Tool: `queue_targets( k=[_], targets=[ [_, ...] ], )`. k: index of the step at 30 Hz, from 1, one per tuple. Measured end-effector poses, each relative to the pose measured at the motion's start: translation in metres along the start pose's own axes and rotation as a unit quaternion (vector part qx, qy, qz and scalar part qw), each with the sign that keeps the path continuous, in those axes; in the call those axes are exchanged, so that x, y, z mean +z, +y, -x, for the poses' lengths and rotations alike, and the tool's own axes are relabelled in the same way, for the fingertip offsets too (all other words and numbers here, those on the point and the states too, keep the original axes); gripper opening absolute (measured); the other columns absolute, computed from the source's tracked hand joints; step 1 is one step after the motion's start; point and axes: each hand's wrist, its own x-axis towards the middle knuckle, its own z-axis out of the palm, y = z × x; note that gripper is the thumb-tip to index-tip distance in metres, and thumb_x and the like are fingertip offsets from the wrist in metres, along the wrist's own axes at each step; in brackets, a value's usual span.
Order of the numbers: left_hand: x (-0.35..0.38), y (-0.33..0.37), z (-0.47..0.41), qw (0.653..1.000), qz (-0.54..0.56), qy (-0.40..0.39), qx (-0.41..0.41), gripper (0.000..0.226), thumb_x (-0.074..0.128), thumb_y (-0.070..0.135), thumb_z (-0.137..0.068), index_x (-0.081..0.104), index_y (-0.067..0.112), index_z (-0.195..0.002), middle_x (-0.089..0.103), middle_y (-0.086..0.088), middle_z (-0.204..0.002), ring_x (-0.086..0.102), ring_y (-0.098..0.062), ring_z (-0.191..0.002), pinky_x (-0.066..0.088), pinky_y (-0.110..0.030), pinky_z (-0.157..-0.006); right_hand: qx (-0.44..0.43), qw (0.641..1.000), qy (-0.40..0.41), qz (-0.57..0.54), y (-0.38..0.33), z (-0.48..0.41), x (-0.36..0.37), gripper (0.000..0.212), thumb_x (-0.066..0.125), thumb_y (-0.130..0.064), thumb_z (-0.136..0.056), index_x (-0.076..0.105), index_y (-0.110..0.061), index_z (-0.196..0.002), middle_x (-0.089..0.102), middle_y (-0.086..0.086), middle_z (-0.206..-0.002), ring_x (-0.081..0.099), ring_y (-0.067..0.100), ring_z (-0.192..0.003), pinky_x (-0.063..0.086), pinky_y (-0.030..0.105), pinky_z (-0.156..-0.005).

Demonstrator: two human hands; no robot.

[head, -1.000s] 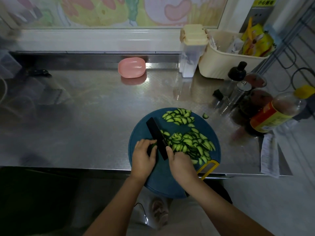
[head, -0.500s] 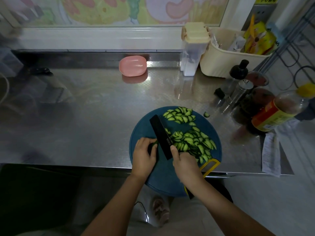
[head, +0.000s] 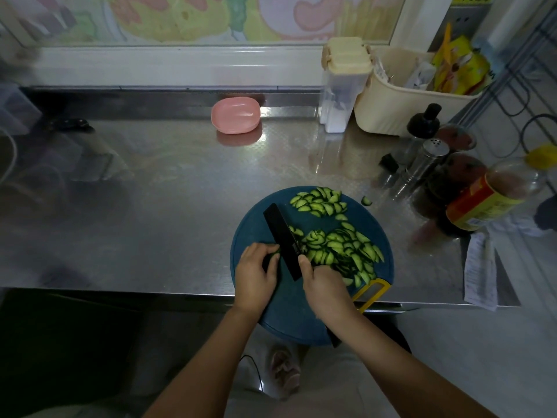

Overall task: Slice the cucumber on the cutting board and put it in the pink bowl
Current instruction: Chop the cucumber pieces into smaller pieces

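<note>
A round blue cutting board [head: 256,224] lies at the counter's front edge and overhangs it. My left hand [head: 255,274] pins a short dark stub of cucumber [head: 273,254] to the board. My right hand [head: 327,286] grips a black knife [head: 281,238] whose blade stands just right of the stub. Cucumber slices [head: 340,247] are heaped right of the blade, with a second pile [head: 319,202] at the board's far edge. The pink bowl [head: 235,115] stands empty by the back wall.
One stray slice [head: 366,201] lies on the steel counter [head: 150,191]. Bottles and shakers [head: 428,158] crowd the right side, behind them a cream basket [head: 401,101] and a clear container [head: 343,86]. A paper slip [head: 480,273] lies at the right front corner.
The knife blade has shifted slightly between cuts on the stub. Both hands stay in the same place on the board.
</note>
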Motion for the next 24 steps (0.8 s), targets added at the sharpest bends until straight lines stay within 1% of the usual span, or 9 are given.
queue_targets(
  k=[1, 3, 6, 8, 10, 13, 16, 19, 24],
  targets=[
    [-0.001, -0.001, 0.0, 1.0, -0.001, -0.002, 0.003, 0.012, 0.065, 0.003, -0.084, 0.068, 0.006, -0.095, 0.065, -0.004, -0.09, 0.053, -0.006, -0.088, 0.037, -0.005, -0.08, -0.004, 1.0, 0.0, 0.019, -0.002, -0.001, 0.001, 0.062, 0.026, -0.045, -0.1, 0.04, -0.01, -0.051, 0.044, 0.003, -0.053, 0.044, 0.015, -0.049, 0.035, 0.027, -0.05],
    [-0.003, -0.001, 0.002, 1.0, -0.003, -0.006, 0.012, 0.016, 0.062, 0.009, -0.085, 0.069, 0.005, -0.099, 0.066, -0.003, -0.094, 0.054, -0.006, -0.09, 0.041, -0.01, -0.081, -0.012, 0.999, 0.005, 0.047, -0.006, -0.003, 0.004, 0.062, 0.024, -0.044, -0.101, 0.039, -0.011, -0.051, 0.042, 0.002, -0.051, 0.04, 0.011, -0.048, 0.035, 0.028, -0.055],
    [-0.005, -0.002, 0.003, 1.0, -0.001, -0.011, 0.02, 0.023, 0.056, 0.012, -0.087, 0.069, 0.006, -0.106, 0.065, 0.0, -0.101, 0.055, -0.007, -0.096, 0.043, -0.015, -0.087, -0.008, 0.999, 0.009, 0.048, -0.003, -0.003, 0.005, 0.062, 0.025, -0.044, -0.101, 0.039, -0.011, -0.05, 0.042, 0.001, -0.052, 0.045, 0.017, -0.053, 0.035, 0.028, -0.055],
    [-0.006, -0.003, 0.004, 1.0, 0.004, -0.01, 0.018, 0.022, 0.056, 0.01, -0.087, 0.068, 0.006, -0.105, 0.065, -0.001, -0.101, 0.054, -0.007, -0.096, 0.041, -0.012, -0.087, -0.001, 0.999, 0.017, 0.036, 0.002, 0.0, 0.004, 0.061, 0.025, -0.045, -0.1, 0.04, -0.011, -0.051, 0.043, 0.002, -0.053, 0.047, 0.019, -0.055, 0.032, 0.026, -0.048],
    [-0.006, -0.003, 0.004, 1.0, 0.01, -0.011, 0.014, 0.018, 0.06, 0.007, -0.087, 0.068, 0.006, -0.103, 0.065, -0.003, -0.099, 0.054, -0.006, -0.095, 0.039, -0.008, -0.087, -0.008, 1.0, 0.015, 0.024, 0.005, 0.004, 0.002, 0.062, 0.025, -0.045, -0.1, 0.041, -0.01, -0.051, 0.046, 0.004, -0.055, 0.05, 0.021, -0.058, 0.03, 0.026, -0.048],
    [-0.006, -0.004, 0.004, 1.0, 0.013, -0.013, 0.015, 0.016, 0.062, 0.003, -0.086, 0.067, 0.006, -0.101, 0.064, -0.003, -0.097, 0.054, -0.006, -0.094, 0.038, -0.006, -0.086, -0.011, 1.0, 0.017, -0.017, 0.003, 0.008, -0.002, 0.063, 0.025, -0.045, -0.1, 0.043, -0.009, -0.052, 0.053, 0.01, -0.061, 0.055, 0.027, -0.064, 0.037, 0.031, -0.057],
    [-0.006, -0.003, 0.003, 1.0, 0.014, -0.016, 0.016, 0.016, 0.061, 0.005, -0.087, 0.067, 0.006, -0.101, 0.064, -0.002, -0.098, 0.054, -0.007, -0.094, 0.039, -0.008, -0.086, -0.005, 0.999, 0.023, -0.035, -0.003, 0.009, -0.006, 0.063, 0.025, -0.047, -0.099, 0.049, -0.006, -0.057, 0.06, 0.016, -0.069, 0.061, 0.031, -0.071, 0.046, 0.035, -0.065],
    [-0.005, -0.004, 0.004, 1.0, 0.01, -0.014, 0.018, 0.016, 0.06, 0.007, -0.087, 0.067, 0.007, -0.1, 0.063, -0.001, -0.097, 0.054, -0.007, -0.094, 0.039, -0.007, -0.086, -0.001, 0.999, 0.019, -0.039, -0.005, 0.009, -0.005, 0.064, 0.025, -0.049, -0.098, 0.051, -0.004, -0.059, 0.06, 0.017, -0.069, 0.061, 0.032, -0.07, 0.053, 0.042, -0.065],
    [-0.004, -0.004, 0.004, 1.0, 0.009, -0.011, 0.016, 0.017, 0.057, 0.012, -0.087, 0.067, 0.006, -0.099, 0.064, -0.002, -0.097, 0.054, -0.007, -0.093, 0.042, -0.014, -0.084, 0.008, 0.999, 0.008, -0.039, -0.005, 0.007, -0.002, 0.064, 0.025, -0.05, -0.098, 0.047, -0.008, -0.054, 0.055, 0.011, -0.063, 0.06, 0.03, -0.066, 0.052, 0.039, -0.062]
  ],
)
